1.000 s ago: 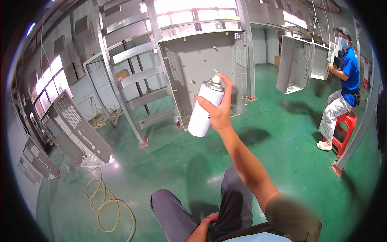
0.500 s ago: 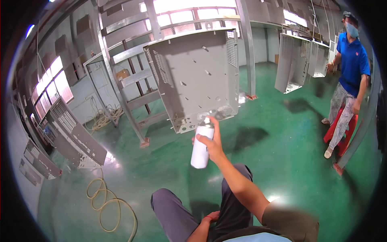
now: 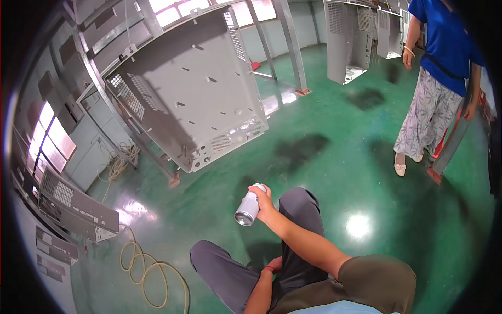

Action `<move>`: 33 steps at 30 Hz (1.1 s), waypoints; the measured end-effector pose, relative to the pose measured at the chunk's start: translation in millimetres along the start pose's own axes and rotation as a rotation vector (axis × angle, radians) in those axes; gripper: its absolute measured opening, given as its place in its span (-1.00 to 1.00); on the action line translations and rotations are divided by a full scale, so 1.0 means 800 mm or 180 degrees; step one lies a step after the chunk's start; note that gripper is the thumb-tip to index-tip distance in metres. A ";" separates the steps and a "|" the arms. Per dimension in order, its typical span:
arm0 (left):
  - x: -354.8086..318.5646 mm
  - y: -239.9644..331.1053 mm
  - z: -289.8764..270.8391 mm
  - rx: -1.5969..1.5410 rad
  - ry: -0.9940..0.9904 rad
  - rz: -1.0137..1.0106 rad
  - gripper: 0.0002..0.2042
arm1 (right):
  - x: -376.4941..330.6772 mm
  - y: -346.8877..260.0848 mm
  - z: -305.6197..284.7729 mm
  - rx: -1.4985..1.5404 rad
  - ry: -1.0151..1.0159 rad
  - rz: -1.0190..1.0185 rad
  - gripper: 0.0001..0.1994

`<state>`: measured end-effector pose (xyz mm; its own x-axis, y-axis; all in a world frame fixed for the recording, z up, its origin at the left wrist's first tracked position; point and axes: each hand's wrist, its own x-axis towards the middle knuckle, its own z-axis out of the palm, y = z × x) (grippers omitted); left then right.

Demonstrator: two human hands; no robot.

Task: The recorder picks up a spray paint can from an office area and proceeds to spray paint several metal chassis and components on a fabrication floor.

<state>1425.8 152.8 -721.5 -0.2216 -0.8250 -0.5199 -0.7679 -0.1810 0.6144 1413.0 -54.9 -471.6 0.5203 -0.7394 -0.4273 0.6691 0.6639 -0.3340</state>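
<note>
far left: grey perforated panels (image 3: 78,206) leaning by the wall, with a coiled yellow hose (image 3: 149,272) lying on the green floor (image 3: 334,172) just beside them. upper left to centre: large grey sheet-metal cabinet shell (image 3: 193,89), hanging tilted, vent slots and punched holes showing, lower edge well above the floor. lower centre: left hand (image 3: 273,265) resting low between the knees of grey trousers, mostly hidden by the forearm; whether clenched or released, cannot tell. centre: right hand (image 3: 267,203) wrapped around a white spray can (image 3: 248,206), can tilted with its metal base turned toward the camera, held below and apart from the cabinet shell, over the right knee. nozzle end hidden behind the fingers, so aim cannot be read. judged as a pause between spray passes, can lowered rather than aimed. for a good pass, probably best: can raised back to the height of the panel, nozzle turned squarely at the metal, kept near but never touching, moved in even overlapping sweeps, with vent grilles and edges covered lightly to avoid runs. upper right: further grey cabinet shells (image 3: 348,39) hanging in a row. far right: a second person in a blue top (image 3: 444,36) and patterned trousers, standing well apart, near a red stool (image 3: 444,144) partly hidden behind the legs.
</note>
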 end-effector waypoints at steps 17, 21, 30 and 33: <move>0.059 0.039 0.013 -0.0488 0.0113 -0.0180 -0.55 | -0.005 -0.077 -0.009 -0.0122 -0.0190 0.0002 -0.18; 0.074 0.069 0.000 -0.0396 0.0047 -0.0324 -0.56 | 0.004 -0.099 -0.018 -0.0183 -0.0207 -0.0032 -0.19; 0.101 0.096 0.001 -0.0428 0.0148 -0.0213 -0.56 | 0.017 -0.127 -0.034 -0.0272 -0.0270 -0.0081 -0.19; 0.109 0.104 -0.001 -0.0484 0.0123 -0.0322 -0.57 | 0.020 -0.137 -0.035 -0.0316 -0.0260 -0.0041 -0.19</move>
<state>1343.0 65.8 -715.3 -0.1225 -0.8178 -0.5623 -0.6848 -0.3405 0.6443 1332.9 -136.5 -465.0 0.5563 -0.7518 -0.3541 0.6222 0.6592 -0.4223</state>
